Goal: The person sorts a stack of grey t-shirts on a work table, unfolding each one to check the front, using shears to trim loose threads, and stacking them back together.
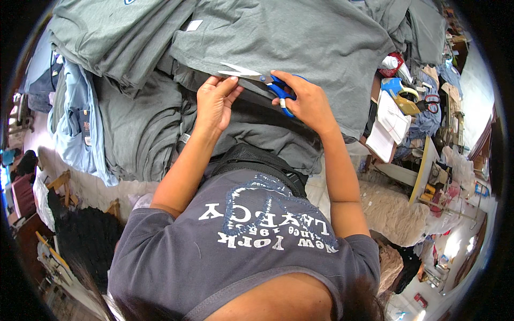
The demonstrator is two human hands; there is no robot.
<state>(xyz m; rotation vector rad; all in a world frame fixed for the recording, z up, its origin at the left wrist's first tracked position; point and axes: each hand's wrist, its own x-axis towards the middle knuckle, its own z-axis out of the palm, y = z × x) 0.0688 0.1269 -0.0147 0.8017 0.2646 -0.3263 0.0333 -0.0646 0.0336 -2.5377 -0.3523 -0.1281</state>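
Note:
My right hand (308,101) grips a pair of scissors (285,99) by their blue handles. The metal blades are spread apart and point left, over the lower edge of a grey garment (284,43). Close under the blade tips, my left hand (217,101) is closed in a pinch, thumb against fingers. What it pinches, perhaps a thread or the fabric edge, is too small to make out. The grey garment lies spread over a pile, with a small white label (194,25) at its upper left.
Stacked grey garments (134,117) fill the left, beside light blue clothes (80,117) hanging down. At the right are an open notebook (390,120), a tape dispenser (405,99) and a red-and-white package (393,65). A black heap of cloth (85,230) lies at lower left.

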